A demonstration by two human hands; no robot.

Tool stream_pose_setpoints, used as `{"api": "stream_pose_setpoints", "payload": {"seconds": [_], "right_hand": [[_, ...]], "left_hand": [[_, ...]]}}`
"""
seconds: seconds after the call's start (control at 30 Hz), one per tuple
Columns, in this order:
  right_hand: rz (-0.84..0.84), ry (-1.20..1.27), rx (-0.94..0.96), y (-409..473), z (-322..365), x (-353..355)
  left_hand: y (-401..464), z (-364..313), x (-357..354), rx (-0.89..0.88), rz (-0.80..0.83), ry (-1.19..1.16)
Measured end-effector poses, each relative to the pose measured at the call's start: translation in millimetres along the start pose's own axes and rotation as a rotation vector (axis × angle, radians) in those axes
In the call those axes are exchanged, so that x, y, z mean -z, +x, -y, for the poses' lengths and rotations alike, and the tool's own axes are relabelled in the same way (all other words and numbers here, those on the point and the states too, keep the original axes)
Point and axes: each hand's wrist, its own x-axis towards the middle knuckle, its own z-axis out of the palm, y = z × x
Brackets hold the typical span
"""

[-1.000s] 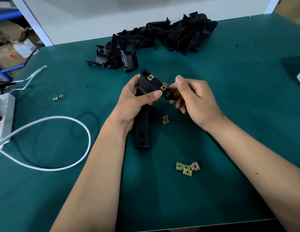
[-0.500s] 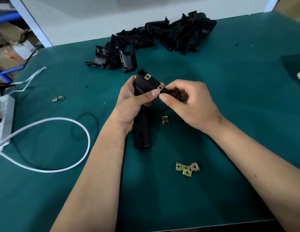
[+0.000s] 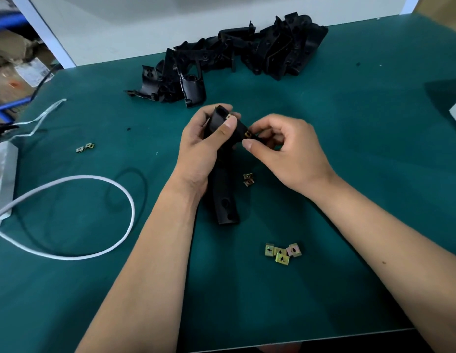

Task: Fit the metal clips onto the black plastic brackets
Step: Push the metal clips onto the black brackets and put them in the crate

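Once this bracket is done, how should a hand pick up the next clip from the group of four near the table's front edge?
Take the pinkish clip at the group's right end: it lies flat with its right edge free. Come from above, thumb and forefinger across its short edges.

Left hand point(image 3: 200, 146) curled in a grip, right hand point(image 3: 289, 151) pinching with thumb and forefinger.

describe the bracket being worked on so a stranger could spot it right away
On the green table, below the pile of black brackets at the far edge, find the two hands. The held bracket is the long black one gripped by the left hand, alone bearing brass clips.
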Motion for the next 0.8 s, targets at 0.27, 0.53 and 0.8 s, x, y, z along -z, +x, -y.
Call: {"api": "stream_pose_setpoints", "payload": {"seconds": [0.27, 0.53, 0.8], "right_hand": [[-0.003, 0.008, 0.013, -1.7, 5.5, -0.9], [-0.021, 0.046, 0.020, -5.2, 5.4, -1.1], [-0.003, 0.010, 0.026, -5.2, 7.3, 0.4]], "left_hand": [[0.2, 2.8, -2.3, -0.024, 0.026, -0.032], [1.3, 3.8, 1.4, -0.028, 0.072, -0.065], [3.5, 4.3, -0.2, -0.010, 0.038, -0.082]]}}
